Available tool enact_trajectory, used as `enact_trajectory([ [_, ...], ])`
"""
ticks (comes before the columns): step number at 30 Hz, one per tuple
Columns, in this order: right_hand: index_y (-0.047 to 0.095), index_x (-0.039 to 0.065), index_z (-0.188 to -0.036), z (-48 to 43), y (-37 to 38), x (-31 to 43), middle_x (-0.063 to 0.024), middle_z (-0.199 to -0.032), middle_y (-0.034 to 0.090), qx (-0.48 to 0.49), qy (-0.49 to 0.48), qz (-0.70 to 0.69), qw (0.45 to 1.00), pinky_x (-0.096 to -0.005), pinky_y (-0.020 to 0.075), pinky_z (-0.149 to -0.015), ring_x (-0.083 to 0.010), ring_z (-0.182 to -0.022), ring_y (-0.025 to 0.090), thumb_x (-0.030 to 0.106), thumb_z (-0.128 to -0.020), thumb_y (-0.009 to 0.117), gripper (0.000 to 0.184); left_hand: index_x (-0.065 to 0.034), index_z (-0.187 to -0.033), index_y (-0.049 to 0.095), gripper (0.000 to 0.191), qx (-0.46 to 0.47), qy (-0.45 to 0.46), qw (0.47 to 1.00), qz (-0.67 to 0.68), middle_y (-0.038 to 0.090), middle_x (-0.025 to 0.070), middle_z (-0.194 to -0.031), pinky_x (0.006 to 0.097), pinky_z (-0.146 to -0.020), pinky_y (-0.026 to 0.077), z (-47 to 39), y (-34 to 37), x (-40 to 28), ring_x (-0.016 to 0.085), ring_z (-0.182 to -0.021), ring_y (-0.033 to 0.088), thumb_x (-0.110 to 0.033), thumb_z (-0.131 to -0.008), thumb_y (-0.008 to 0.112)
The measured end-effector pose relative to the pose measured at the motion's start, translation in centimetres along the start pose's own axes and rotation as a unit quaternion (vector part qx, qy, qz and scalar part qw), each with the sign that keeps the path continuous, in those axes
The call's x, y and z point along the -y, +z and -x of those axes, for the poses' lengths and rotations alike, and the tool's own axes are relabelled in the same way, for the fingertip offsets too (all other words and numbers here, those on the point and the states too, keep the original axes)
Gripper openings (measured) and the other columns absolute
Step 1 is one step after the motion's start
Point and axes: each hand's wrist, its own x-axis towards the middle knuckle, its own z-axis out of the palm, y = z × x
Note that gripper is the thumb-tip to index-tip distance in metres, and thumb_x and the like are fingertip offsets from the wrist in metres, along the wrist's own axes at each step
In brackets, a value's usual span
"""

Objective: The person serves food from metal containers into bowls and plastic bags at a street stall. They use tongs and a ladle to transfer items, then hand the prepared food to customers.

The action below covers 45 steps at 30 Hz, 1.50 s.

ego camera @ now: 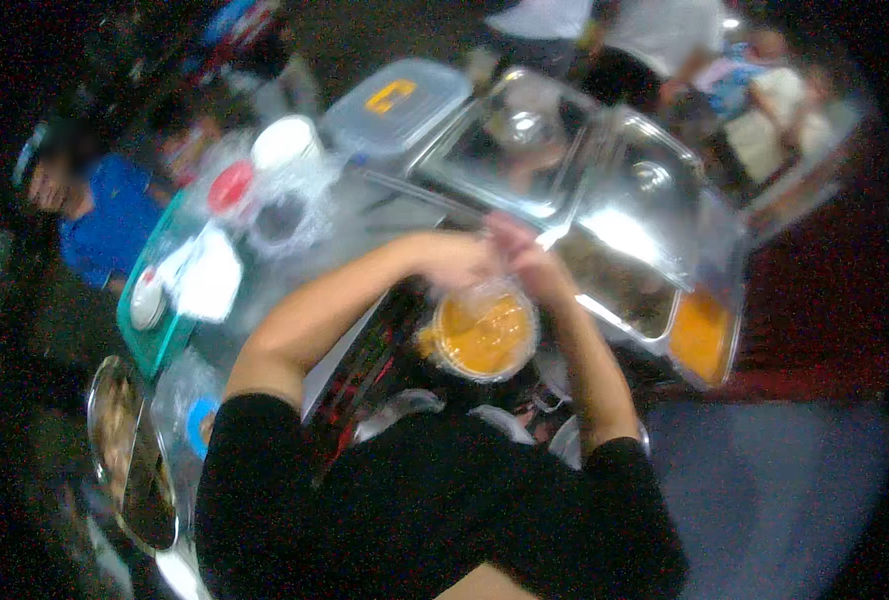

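Note:
My left hand [455, 259] and my right hand [523, 251] meet in front of me, both strongly blurred. Just below them is a round tub [489, 376] with a clear rim, filled with orange food [485, 334]. The left hand is closest to the tub's far rim and overlaps it in the picture. My right fingers reach towards the left ones, near the edge of a metal tray. Blur hides whether either hand grips anything.
Large shiny metal trays [572, 234] stand beyond my hands, with a pan of orange food [699, 337] at their right. A plastic box lid [407, 105] lies at the back. To the left are a green tray [140, 356], white containers [287, 142] and a person in blue [110, 217].

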Motion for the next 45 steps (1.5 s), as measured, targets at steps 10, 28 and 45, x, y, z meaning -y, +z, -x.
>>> enact_trajectory([
  [10,0.054,0.007,-0.088,-0.3,4.8,-6.3,-0.0027,-0.086,0.057,-0.032,-0.062,-0.307,0.949,-0.0295,0.0426,-0.075,-0.0166,-0.084,0.054,0.015,-0.078,0.060,0.013,-0.0011,-0.096,0.063,0.027,-0.101,-0.269,0.954,0.091,0.064,0.0100,-0.077,0.0310,-0.064,0.046,10.9,0.7,0.4,0.016,-0.069,0.057,-0.024,-0.085,0.052],
  [28,0.048,0.009,-0.093,-8.7,13.4,-10.5,-0.0015,-0.071,0.049,-0.134,0.056,0.084,0.986,-0.0285,0.0428,-0.053,-0.0138,-0.060,0.051,0.027,-0.089,0.047,0.018,0.0052,-0.073,0.060,0.028,-0.407,-0.391,0.810,-0.160,0.058,0.0182,-0.058,0.0402,-0.049,0.047,24.8,7.8,14.1,0.029,-0.047,0.058,-0.018,-0.080,0.045],
  [45,0.055,0.005,-0.096,-18.5,24.4,4.7,-0.0037,-0.078,0.054,-0.057,-0.012,0.102,0.993,-0.0263,0.0489,-0.053,-0.0117,-0.068,0.054,0.015,-0.085,0.058,0.015,0.0019,-0.114,0.052,0.064,-0.612,-0.277,0.740,0.039,0.056,0.0213,-0.109,0.0376,-0.086,0.044,24.1,2.8,0.5,0.030,-0.103,0.055,-0.040,-0.070,0.072],
])
